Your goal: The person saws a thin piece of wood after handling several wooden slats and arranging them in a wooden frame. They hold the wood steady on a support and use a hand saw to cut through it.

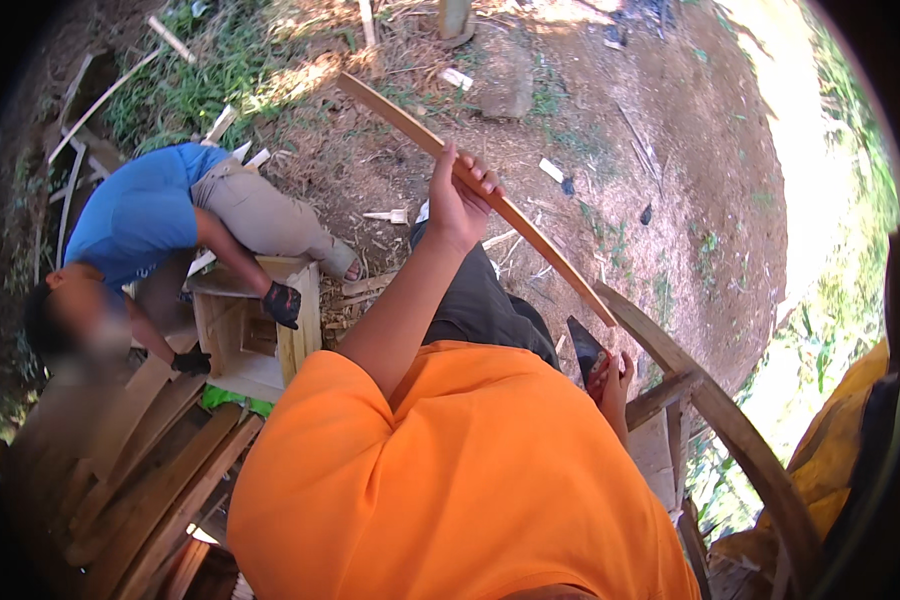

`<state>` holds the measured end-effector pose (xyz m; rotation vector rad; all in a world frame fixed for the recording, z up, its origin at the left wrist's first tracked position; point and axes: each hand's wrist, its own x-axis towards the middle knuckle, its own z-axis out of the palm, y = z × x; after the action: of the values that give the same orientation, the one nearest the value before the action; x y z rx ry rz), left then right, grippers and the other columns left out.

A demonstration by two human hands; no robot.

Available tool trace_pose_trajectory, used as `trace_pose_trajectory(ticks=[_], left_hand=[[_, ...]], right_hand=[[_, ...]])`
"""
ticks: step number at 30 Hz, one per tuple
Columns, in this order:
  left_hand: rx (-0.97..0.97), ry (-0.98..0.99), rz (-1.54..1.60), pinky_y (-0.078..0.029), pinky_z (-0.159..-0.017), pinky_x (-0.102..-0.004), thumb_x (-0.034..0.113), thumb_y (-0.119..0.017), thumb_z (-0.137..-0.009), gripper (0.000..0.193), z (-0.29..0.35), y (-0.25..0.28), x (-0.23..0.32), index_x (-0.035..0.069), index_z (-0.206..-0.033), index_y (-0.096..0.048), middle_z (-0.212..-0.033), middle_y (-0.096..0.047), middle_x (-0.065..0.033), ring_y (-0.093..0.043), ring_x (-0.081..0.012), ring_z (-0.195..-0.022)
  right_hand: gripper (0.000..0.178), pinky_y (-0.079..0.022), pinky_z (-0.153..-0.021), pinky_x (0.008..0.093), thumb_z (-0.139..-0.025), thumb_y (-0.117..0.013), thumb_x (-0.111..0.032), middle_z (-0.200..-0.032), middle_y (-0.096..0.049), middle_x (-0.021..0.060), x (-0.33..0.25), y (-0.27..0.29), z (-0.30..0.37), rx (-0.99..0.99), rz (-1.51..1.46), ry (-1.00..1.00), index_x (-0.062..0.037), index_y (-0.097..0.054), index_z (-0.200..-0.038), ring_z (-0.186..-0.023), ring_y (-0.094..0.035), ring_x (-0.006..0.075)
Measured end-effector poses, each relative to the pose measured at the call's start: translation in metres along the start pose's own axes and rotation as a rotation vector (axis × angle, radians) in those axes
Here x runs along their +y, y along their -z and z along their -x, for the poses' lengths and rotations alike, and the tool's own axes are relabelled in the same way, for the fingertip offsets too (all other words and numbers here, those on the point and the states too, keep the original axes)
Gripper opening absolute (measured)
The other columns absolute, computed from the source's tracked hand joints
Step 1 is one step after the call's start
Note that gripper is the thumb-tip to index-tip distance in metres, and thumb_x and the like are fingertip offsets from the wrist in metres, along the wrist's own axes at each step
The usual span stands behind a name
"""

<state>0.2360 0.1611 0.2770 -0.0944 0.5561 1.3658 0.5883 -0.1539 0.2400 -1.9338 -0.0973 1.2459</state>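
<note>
Wooden strip point(490, 195), long, thin, held up slantwise over dirt ground point(690, 150). Left hand point(457, 205) gripping strip near mid-length, fingers wrapped round it. Right hand point(610, 385) closed on dark-bladed tool point(582, 345) by strip's lower end, near curved wooden frame point(710, 400). Step judged: trimming or fitting strip; calls for steady hold. Co-worker in blue shirt point(135, 215) bends over wooden box point(255, 330) at left; stacked planks point(160, 490) below.
</note>
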Motion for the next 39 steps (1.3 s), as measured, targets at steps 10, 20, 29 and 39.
trace_pose_trajectory(ticks=[10, 20, 29, 39], left_hand=[[-0.1, 0.23, -0.076, -0.034, -0.049, -0.0274, 0.061, -0.042, -0.102, 0.052, -0.027, -0.064, 0.009, 0.015, -0.083, -0.055, -0.058, -0.032, 0.0058, -0.032, -0.008, -0.048], [-0.179, 0.258, -0.175, -0.029, -0.041, -0.0228, 0.063, -0.038, -0.103, 0.054, -0.096, -0.098, 0.031, 0.015, -0.083, -0.051, -0.056, -0.029, 0.0066, -0.028, -0.005, -0.045], [-0.214, 0.506, -0.353, -0.035, -0.042, -0.0261, 0.058, -0.042, -0.104, 0.049, -0.093, -0.166, -0.038, 0.014, -0.083, -0.05, -0.056, -0.03, 0.0062, -0.031, -0.0062, -0.044], [-0.898, 0.454, -0.786, -0.058, -0.088, -0.0371, 0.025, -0.063, -0.1, 0.05, 0.007, -0.191, -0.122, 0.008, -0.144, -0.046, -0.101, -0.068, -0.0059, -0.068, -0.0207, -0.085]], right_hand=[[0.056, -0.048, -0.061, 0.0277, -0.105, -0.038, -0.057, -0.071, -0.058, 0.0045, -0.054, -0.066, 0.041, -0.222, -0.446, -0.01, -0.0074, -0.062, -0.094, -0.063, -0.056, 0.0146], [0.034, -0.046, -0.064, 0.0227, -0.105, -0.055, -0.034, -0.073, -0.057, -0.0009, -0.082, -0.133, 0.082, -0.193, -0.419, 0.217, -0.0066, -0.062, -0.086, -0.067, -0.055, 0.0067], [0.033, -0.046, -0.06, 0.0228, -0.104, -0.059, -0.034, -0.073, -0.057, -0.0011, -0.031, -0.148, 0.143, 0.152, -0.588, 0.273, -0.0052, -0.062, -0.089, -0.062, -0.053, 0.0048], [0.032, -0.046, -0.056, 0.0217, -0.094, -0.074, -0.033, -0.071, -0.06, -0.0014, 0.005, -0.072, 0.272, 0.416, -0.546, 0.373, -0.0017, -0.068, -0.097, -0.058, -0.055, 0.004]])
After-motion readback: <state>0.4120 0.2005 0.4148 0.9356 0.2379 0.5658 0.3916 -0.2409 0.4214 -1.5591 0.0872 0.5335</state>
